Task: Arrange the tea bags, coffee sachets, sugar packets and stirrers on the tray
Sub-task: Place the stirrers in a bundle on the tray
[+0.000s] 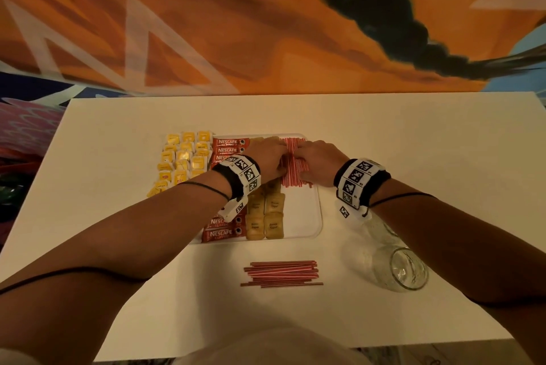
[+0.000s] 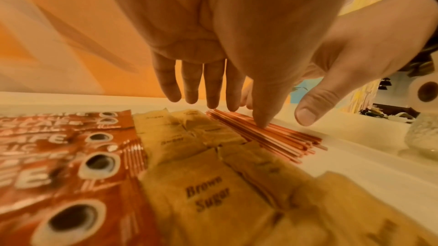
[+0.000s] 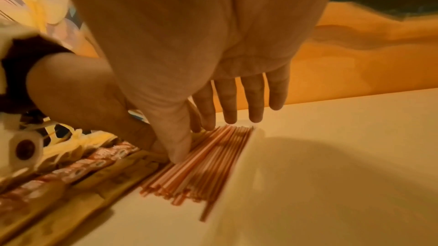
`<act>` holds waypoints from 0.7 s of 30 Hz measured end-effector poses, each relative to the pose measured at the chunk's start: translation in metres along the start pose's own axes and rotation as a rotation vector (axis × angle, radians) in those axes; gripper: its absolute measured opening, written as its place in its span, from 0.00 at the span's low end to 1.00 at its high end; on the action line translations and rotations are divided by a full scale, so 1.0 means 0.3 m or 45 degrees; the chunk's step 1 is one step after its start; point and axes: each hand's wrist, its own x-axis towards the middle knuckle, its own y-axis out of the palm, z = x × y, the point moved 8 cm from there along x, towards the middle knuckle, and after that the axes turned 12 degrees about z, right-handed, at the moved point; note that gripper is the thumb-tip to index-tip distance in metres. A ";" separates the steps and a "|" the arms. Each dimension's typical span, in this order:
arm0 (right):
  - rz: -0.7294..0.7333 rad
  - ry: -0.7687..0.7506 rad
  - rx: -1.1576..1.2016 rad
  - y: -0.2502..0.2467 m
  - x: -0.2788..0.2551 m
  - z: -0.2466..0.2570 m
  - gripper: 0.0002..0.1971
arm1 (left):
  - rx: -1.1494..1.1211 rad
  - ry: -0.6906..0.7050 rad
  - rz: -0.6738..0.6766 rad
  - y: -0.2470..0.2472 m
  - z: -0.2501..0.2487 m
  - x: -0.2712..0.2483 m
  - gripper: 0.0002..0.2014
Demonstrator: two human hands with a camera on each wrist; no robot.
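The white tray (image 1: 301,217) holds red Nescafe coffee sachets (image 1: 226,228), brown sugar packets (image 1: 266,218) and a row of red-and-white stirrers (image 1: 294,171) at its far right. Yellow tea bags (image 1: 183,158) lie in rows by its left side; I cannot tell whether they are on it. My left hand (image 1: 270,158) and right hand (image 1: 316,158) rest side by side on the stirrers, fingers straight. In the left wrist view the left hand (image 2: 227,104) touches the stirrers (image 2: 272,137) with its thumb tip. The right hand (image 3: 213,128) presses the stirrers (image 3: 208,171) likewise.
A loose bundle of stirrers (image 1: 280,273) lies on the white table (image 1: 413,143) in front of the tray. A clear glass jar (image 1: 399,264) lies on its side at the front right. An orange patterned wall stands behind the table.
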 end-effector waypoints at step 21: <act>0.132 -0.266 0.068 0.251 -0.462 0.273 0.28 | -0.020 0.169 0.352 0.259 -0.258 -0.508 0.25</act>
